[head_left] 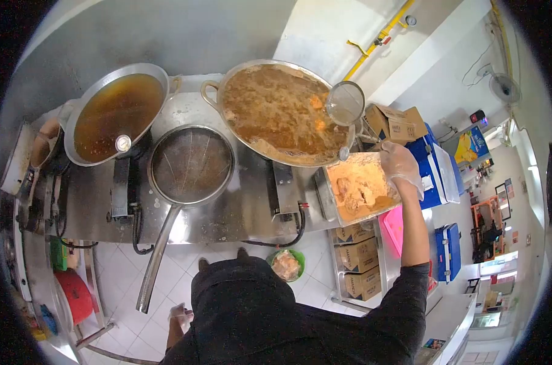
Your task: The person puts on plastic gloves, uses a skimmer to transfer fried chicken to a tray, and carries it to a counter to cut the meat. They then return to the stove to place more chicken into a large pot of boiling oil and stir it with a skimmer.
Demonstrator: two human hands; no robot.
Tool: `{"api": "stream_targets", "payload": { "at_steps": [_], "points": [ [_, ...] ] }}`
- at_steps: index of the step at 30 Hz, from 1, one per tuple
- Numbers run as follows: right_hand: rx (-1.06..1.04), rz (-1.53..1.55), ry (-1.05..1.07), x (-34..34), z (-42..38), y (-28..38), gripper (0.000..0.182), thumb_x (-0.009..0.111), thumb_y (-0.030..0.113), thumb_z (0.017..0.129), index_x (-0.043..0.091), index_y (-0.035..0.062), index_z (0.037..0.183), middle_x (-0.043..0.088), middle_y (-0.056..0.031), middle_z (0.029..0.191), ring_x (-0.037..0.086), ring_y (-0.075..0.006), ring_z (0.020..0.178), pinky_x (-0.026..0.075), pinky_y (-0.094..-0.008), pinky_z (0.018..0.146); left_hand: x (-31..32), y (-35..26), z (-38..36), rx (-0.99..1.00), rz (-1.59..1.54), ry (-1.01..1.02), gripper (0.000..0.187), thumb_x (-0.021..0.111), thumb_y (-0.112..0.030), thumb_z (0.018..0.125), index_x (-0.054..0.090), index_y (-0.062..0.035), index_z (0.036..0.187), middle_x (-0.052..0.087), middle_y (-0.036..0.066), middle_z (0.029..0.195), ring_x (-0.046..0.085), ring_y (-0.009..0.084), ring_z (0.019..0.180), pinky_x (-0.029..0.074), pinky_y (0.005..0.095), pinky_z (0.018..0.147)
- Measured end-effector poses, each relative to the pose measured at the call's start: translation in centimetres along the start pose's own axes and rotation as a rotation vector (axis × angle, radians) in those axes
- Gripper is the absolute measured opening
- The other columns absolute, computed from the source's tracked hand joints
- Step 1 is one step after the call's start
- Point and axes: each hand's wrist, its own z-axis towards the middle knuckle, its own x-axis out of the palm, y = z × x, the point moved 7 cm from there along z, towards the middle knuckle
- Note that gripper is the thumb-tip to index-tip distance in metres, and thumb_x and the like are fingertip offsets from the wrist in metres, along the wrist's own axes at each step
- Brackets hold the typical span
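My right hand [401, 169], in a clear plastic glove, is closed at the end of a small round mesh skimmer's handle. The skimmer's mesh [345, 102] is over the right rim of a wide pan [270, 115] of bubbling oil, where a few orange pieces float. Just below that hand, a metal tray [332, 210] holds orange coating with lumpy pieces in it. My left hand [180, 317], gloved too, hangs low beside my body, far from the counter. It is small and partly hidden, so its fingers cannot be made out.
A second pan of brown oil [118, 115] stands at left. A large long-handled strainer [192, 164] lies between the pans, its handle jutting past the counter edge. A green basin [294, 258] sits on the floor. Cardboard boxes [358, 255] and blue coolers [431, 170] are at right.
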Motion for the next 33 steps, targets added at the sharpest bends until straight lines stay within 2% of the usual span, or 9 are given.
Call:
{"api": "stream_targets", "payload": {
  "at_steps": [5,7,10,14,17,20,30,32,33],
  "points": [
    [0.065,-0.184,0.069,1.4,2.0,0.2,0.027,0.055,0.02,0.092,0.074,0.0023,0.101,0.07,-0.0242,0.108,0.068,-0.0367,0.105,0.054,-0.0445,0.089,0.7,-7.0,0.6,0.609,0.565,0.116,0.043,0.054,-0.03,0.1,0.05,0.011,0.111,0.066,0.027,0.093,0.069,0.0374,0.079,0.059,0.05,0.061],
    [0.061,-0.193,0.122,2.6,3.3,0.3,0.027,0.057,0.019,0.09,0.074,0.0014,0.101,0.069,-0.0242,0.109,0.068,-0.0366,0.105,0.054,-0.0441,0.09,0.9,-6.5,1.8,0.188,-0.215,0.242,0.045,0.053,-0.032,0.101,0.051,0.0122,0.11,0.069,0.027,0.09,0.07,0.0353,0.073,0.06,0.0462,0.058],
    [-0.105,-0.235,0.178,8.4,7.9,-1.9,0.027,0.059,0.023,0.089,0.075,0.0032,0.098,0.07,-0.0226,0.107,0.069,-0.0365,0.1,0.055,-0.0437,0.087,1.3,-9.1,-2.3,0.151,-0.066,-0.011,0.03,0.059,-0.028,0.098,0.053,0.0014,0.096,0.059,0.016,0.083,0.065,0.0313,0.071,0.054,0.0427,0.052],
    [-0.216,-0.154,0.185,9.6,9.4,-3.5,0.027,0.062,0.026,0.087,0.075,0.004,0.094,0.07,-0.0237,0.102,0.069,-0.0389,0.094,0.055,-0.0452,0.083,0.1,-7.7,-2.9,0.217,-0.015,-0.11,0.047,0.052,-0.034,0.101,0.053,0.0123,0.107,0.07,0.027,0.087,0.07,0.0346,0.065,0.061,0.0439,0.056],
    [-0.205,-0.09,0.185,3.8,5.1,-0.3,0.026,0.063,0.026,0.086,0.075,0.0049,0.095,0.07,-0.0244,0.097,0.069,-0.0411,0.089,0.055,-0.0471,0.081,0.8,-5.9,-2.3,0.775,1.296,0.155,0.044,0.053,-0.033,0.1,0.055,0.0103,0.106,0.069,0.024,0.088,0.071,0.0338,0.07,0.061,0.0431,0.058],
    [-0.231,-0.065,0.109,2.1,3.4,-0.2,0.026,0.062,0.025,0.085,0.074,0.0059,0.098,0.069,-0.0253,0.093,0.067,-0.0434,0.087,0.054,-0.0478,0.079,-1.4,-0.2,-0.2,-0.036,-0.048,-0.073,0.036,0.054,-0.031,0.099,0.058,0.0049,0.102,0.069,0.021,0.091,0.072,0.0334,0.078,0.06,0.0449,0.059],
    [-0.002,-0.198,0.036,-2.6,-0.9,3.2,0.025,0.056,0.018,0.09,0.075,0.0066,0.103,0.07,-0.0235,0.105,0.069,-0.0361,0.101,0.055,-0.0446,0.09,0.3,-6.2,1.5,0.349,0.217,0.131,0.034,0.056,-0.031,0.098,0.057,0.0019,0.101,0.063,0.015,0.083,0.068,0.0341,0.074,0.059,0.0473,0.057],
    [0.03,-0.259,0.059,-1.0,0.9,2.0,0.026,0.057,0.016,0.089,0.075,0.0061,0.106,0.07,-0.0249,0.106,0.069,-0.0353,0.103,0.054,-0.044,0.091,0.7,-8.5,1.2,0.347,0.071,0.157,0.035,0.056,-0.032,0.098,0.057,0.0023,0.101,0.063,0.015,0.081,0.067,0.0341,0.072,0.059,0.047,0.056],
    [0.026,-0.241,0.061,-0.2,1.9,1.5,0.025,0.056,0.016,0.089,0.073,0.0031,0.102,0.07,-0.0252,0.104,0.069,-0.0363,0.102,0.055,-0.0445,0.088,0.9,-9.0,0.4,0.179,-0.031,0.044,0.037,0.057,-0.034,0.098,0.056,0.0035,0.101,0.064,0.016,0.082,0.068,0.0343,0.071,0.059,0.0454,0.054]
  ]
}}
